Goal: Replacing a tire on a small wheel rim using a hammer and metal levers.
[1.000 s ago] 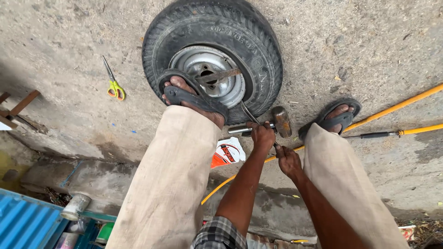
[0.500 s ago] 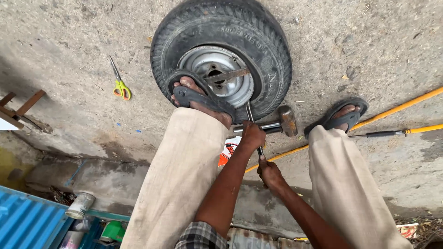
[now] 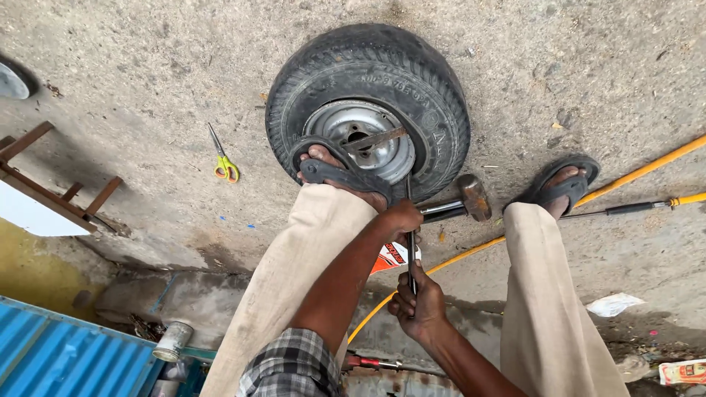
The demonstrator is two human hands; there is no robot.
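both hands (image 3: 403, 219) (image 3: 416, 303) grip the tyre lever (image 3: 410, 250) tightly.

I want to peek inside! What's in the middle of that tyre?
Inside the tyre sits a silver metal rim with a flat bar lying across it. A sandalled foot covers the rim's lower edge, so that part is hidden.

Both arms reached forward and down between the knees. The left hand (image 3: 401, 218) was the further one, its fingers closed in a tight grip, the forearm bare and a checked sleeve rolled above the elbow. The right hand (image 3: 419, 303) was nearer to the body, just below the left one, also closed in a grip, with its wrist bent upward.
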